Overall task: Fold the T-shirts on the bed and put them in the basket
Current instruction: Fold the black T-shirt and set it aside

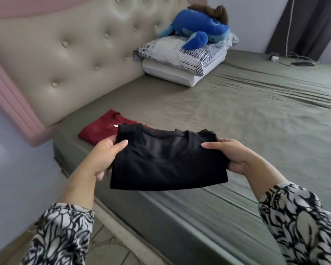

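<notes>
A folded black T-shirt hangs in the air above the near edge of the bed. My left hand grips its left side, thumb on top and fingers underneath. My right hand grips its right side the same way. Behind the black shirt a folded dark red T-shirt lies flat on the grey-green sheet near the headboard, partly hidden by the black one. No basket is in view.
A tufted beige headboard runs along the left. Two stacked pillows carry a blue plush toy at the back. Cables and a phone lie at the far right edge by a dark curtain. Tiled floor shows below.
</notes>
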